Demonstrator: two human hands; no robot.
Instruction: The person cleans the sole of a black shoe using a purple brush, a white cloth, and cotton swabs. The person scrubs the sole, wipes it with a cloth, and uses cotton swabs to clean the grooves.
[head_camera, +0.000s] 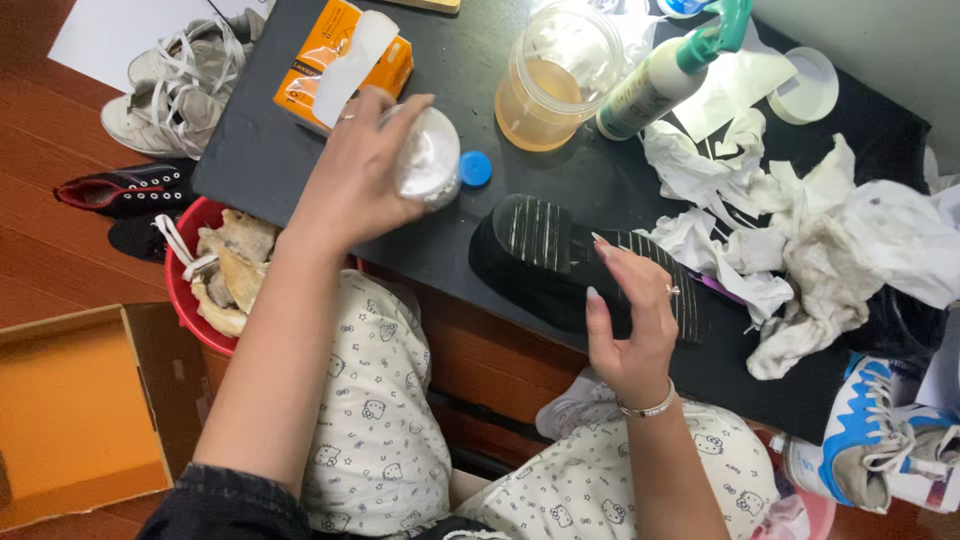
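My left hand (352, 175) grips a small clear bottle (428, 158) lying tilted on the black table (270, 150), its blue cap (475, 168) beside it. A black shoe (560, 260) lies sole up at the table's near edge. My right hand (630, 320) hovers just over the shoe's sole with fingers apart, wearing a bracelet and a ring; whether it touches the sole is unclear.
An orange box (335, 55), a clear jar of amber liquid (555, 80), a spray bottle (665, 75), a white lid (808, 85) and crumpled white cloths (800, 230) crowd the table. A red basin (190, 290), cardboard box (80, 410) and several shoes (175, 85) stand on the floor.
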